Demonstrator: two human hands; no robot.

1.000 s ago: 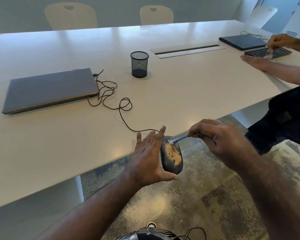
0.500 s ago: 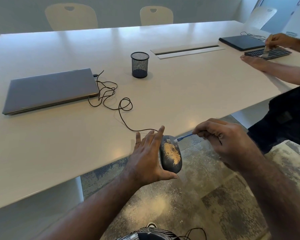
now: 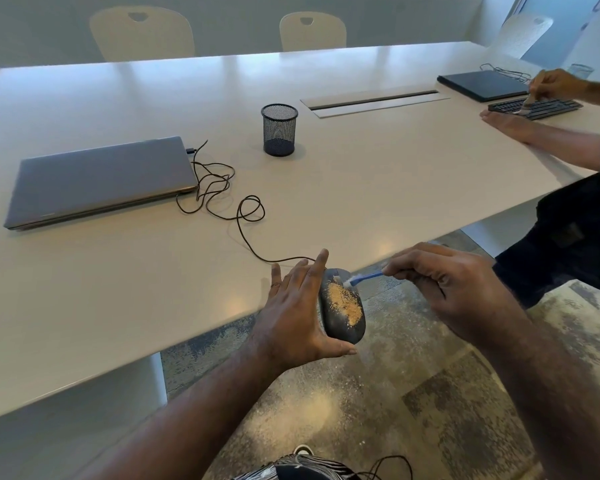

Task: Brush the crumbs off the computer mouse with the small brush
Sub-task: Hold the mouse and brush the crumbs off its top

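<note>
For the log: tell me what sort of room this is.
Most likely an office meeting room: a long white table with a cable slot in its middle, matching chairs along the far side, and a closed laptop.

Long white table (image 3: 326,188), closed grey laptop (image 3: 99,180) at left, tangled cable (image 3: 219,188) beside it running to the near edge; mesh cup (image 3: 279,129) mid-table, cable slot (image 3: 374,102) behind it; dark laptop (image 3: 482,85), keyboard (image 3: 537,108), another person's forearm (image 3: 548,136) at far right
</note>
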